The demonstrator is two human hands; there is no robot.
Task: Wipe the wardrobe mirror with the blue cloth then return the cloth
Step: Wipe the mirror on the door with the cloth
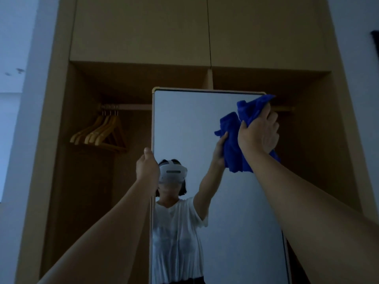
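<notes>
A tall mirror (pixel 184 124) with a thin wooden frame stands in front of the open wardrobe. My right hand (pixel 259 134) is raised to its upper right corner and grips a bunched blue cloth (pixel 249 108), pressing it against the glass. My left hand (pixel 147 167) is closed around the mirror's left frame edge at mid height. The glass reflects the cloth, my arm and a person in a white shirt wearing a headset.
The brown wardrobe (pixel 143 37) has shut upper doors and an open hanging bay. Several wooden hangers (pixel 102 132) hang on the rail at the left of the mirror. Pale walls flank the wardrobe on both sides.
</notes>
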